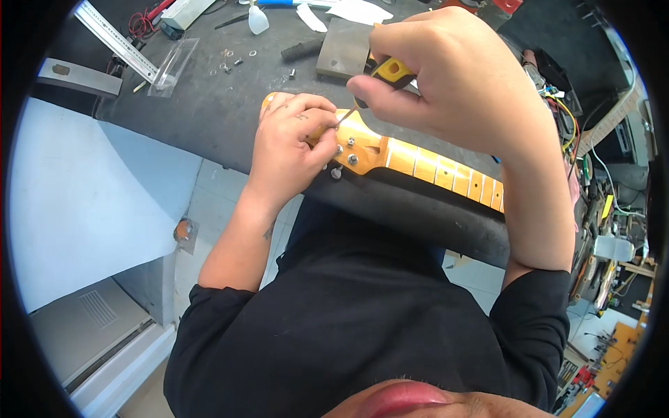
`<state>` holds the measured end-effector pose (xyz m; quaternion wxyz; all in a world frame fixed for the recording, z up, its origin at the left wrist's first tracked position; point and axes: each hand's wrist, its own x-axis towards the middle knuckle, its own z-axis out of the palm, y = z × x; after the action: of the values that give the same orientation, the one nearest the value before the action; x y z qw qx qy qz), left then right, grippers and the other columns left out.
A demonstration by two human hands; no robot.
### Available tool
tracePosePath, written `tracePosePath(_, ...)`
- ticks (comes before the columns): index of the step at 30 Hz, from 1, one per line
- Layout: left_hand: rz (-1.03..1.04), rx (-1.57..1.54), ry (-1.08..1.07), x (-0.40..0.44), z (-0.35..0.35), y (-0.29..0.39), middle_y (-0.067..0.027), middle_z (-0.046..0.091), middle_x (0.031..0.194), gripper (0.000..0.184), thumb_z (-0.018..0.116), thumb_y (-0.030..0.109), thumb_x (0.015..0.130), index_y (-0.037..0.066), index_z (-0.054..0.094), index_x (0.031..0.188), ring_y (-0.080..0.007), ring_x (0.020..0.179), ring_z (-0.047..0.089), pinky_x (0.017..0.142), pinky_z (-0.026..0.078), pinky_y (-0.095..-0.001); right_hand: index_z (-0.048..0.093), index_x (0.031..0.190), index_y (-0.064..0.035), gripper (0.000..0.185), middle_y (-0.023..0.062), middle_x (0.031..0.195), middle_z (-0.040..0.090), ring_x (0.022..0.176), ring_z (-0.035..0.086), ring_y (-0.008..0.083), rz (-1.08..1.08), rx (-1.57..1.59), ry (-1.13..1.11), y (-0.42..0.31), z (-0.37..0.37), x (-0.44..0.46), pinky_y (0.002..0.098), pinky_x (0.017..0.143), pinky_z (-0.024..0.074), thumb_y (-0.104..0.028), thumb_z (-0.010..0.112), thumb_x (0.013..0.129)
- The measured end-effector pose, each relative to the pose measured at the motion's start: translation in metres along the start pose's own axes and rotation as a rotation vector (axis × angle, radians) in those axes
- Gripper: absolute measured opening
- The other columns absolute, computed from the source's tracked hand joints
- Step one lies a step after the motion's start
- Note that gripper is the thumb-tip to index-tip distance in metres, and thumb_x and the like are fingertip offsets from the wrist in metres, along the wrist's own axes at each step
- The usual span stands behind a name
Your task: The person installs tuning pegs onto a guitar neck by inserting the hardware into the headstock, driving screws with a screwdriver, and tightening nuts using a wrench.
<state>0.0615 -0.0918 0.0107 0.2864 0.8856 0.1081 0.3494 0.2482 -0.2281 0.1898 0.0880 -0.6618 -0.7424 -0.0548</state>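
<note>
A guitar neck (432,167) with a glossy amber headstock (357,134) lies across the dark bench near its front edge. My right hand (425,76) is closed round a yellow and black screwdriver (394,72), whose thin shaft slants down to the headstock beside my left fingertips. My left hand (296,139) rests over the end of the headstock, its thumb and forefinger pinched close to the screwdriver tip. Whatever sits between those fingertips is too small to make out. Metal tuner posts (352,159) stand on the headstock, and a tuner knob (336,173) shows at its near edge.
Small metal parts (226,68) lie on the bench (188,111) beyond my left hand. A grey block (343,47), a small clear bottle (258,19) and a steel ruler (118,43) are farther back. Cluttered tools and wires line the right side.
</note>
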Motion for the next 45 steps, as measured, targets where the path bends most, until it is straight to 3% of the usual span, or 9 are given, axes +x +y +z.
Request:
tracePosePath(5, 0.005, 0.000, -0.019, 0.000, 0.001, -0.003, -0.0011, 0.082, 0.110, 0.009, 0.082, 0.006, 0.084, 0.007, 0.082, 0.093, -0.0275, 0.104, 0.070, 0.103, 0.051, -0.0416, 0.063, 0.111, 0.0076, 0.034, 0.0187, 0.075, 0.070, 0.067, 0.073, 0.0394, -0.123, 0.158, -0.037, -0.002, -0.002, 0.006, 0.0480, 0.064, 0.0587, -0.022, 0.077, 0.100)
tracePosePath(8, -0.016, 0.000, -0.011, 0.000, 0.002, -0.001, -0.0005, 0.082, 0.110, 0.010, 0.082, 0.006, 0.084, 0.007, 0.082, 0.093, -0.0265, 0.104, 0.069, 0.103, 0.051, -0.0410, 0.060, 0.118, 0.0114, 0.034, 0.0213, 0.080, 0.072, 0.070, 0.075, 0.0384, -0.044, 0.203, -0.297, -0.010, -0.030, 0.028, 0.0468, 0.065, 0.0598, -0.015, 0.074, 0.101)
tracePosePath(9, -0.026, 0.004, -0.010, -0.001, 0.002, 0.000, -0.0003, 0.083, 0.110, 0.010, 0.082, 0.005, 0.084, 0.007, 0.082, 0.093, -0.0262, 0.104, 0.069, 0.103, 0.051, -0.0406, 0.061, 0.117, 0.0124, 0.033, 0.0221, 0.080, 0.072, 0.071, 0.075, 0.0381, 0.082, 0.234, -0.410, -0.025, -0.050, 0.044, 0.0462, 0.066, 0.0601, -0.014, 0.073, 0.101)
tracePosePath(11, -0.044, 0.008, -0.011, -0.002, 0.002, 0.000, 0.0001, 0.083, 0.109, 0.010, 0.082, 0.005, 0.083, 0.007, 0.082, 0.093, -0.0258, 0.103, 0.069, 0.103, 0.051, -0.0400, 0.062, 0.114, 0.0143, 0.031, 0.0238, 0.081, 0.073, 0.072, 0.075, 0.0373, 0.022, 0.195, -0.414, -0.024, -0.056, 0.045, 0.0443, 0.066, 0.0603, -0.011, 0.072, 0.101)
tracePosePath(14, -0.054, 0.005, -0.022, 0.000, 0.002, 0.000, 0.0004, 0.084, 0.107, 0.010, 0.082, 0.004, 0.083, 0.007, 0.081, 0.093, -0.0256, 0.102, 0.069, 0.103, 0.051, -0.0394, 0.065, 0.109, 0.0149, 0.028, 0.0256, 0.082, 0.073, 0.073, 0.075, 0.0370, -0.341, 0.021, -0.088, 0.008, -0.024, 0.024, 0.0426, 0.066, 0.0600, -0.011, 0.071, 0.102)
tracePosePath(16, -0.052, 0.001, -0.028, 0.001, 0.002, -0.001, 0.0004, 0.085, 0.106, 0.009, 0.081, 0.003, 0.083, 0.006, 0.081, 0.092, -0.0256, 0.101, 0.069, 0.102, 0.051, -0.0395, 0.066, 0.108, 0.0141, 0.028, 0.0252, 0.081, 0.073, 0.073, 0.075, 0.0371, -0.379, -0.011, -0.039, 0.014, -0.012, 0.025, 0.0429, 0.066, 0.0599, -0.013, 0.072, 0.101)
tracePosePath(25, -0.067, -0.023, -0.103, 0.007, -0.003, 0.001, -0.0005, 0.085, 0.104, 0.008, 0.081, 0.003, 0.085, 0.006, 0.081, 0.092, -0.0259, 0.100, 0.070, 0.104, 0.052, -0.0397, 0.068, 0.105, 0.0102, 0.029, 0.0235, 0.078, 0.072, 0.070, 0.073, 0.0379, -0.300, 0.035, -0.108, 0.009, -0.004, 0.035, 0.0440, 0.066, 0.0595, -0.018, 0.074, 0.101)
tracePosePath(35, -0.232, -0.122, -0.096, 0.000, 0.002, 0.001, -0.0032, 0.078, 0.087, 0.007, 0.081, 0.005, 0.086, 0.007, 0.082, 0.092, -0.0268, 0.095, 0.067, 0.097, 0.052, -0.0394, 0.070, 0.101, 0.0060, 0.030, 0.0215, 0.075, 0.072, 0.067, 0.072, 0.0388, -0.251, 0.034, -0.062, 0.004, 0.004, 0.027, 0.0452, 0.066, 0.0591, -0.023, 0.076, 0.101)
tracePosePath(45, -0.140, -0.086, -0.106, 0.007, 0.001, -0.002, -0.0030, 0.082, 0.093, 0.008, 0.080, 0.005, 0.084, 0.007, 0.082, 0.092, -0.0265, 0.097, 0.069, 0.098, 0.053, -0.0397, 0.073, 0.097, 0.0017, 0.031, 0.0195, 0.072, 0.071, 0.065, 0.070, 0.0397, -0.112, -0.011, 0.079, 0.000, 0.014, 0.027, 0.0465, 0.065, 0.0587, -0.029, 0.078, 0.101)
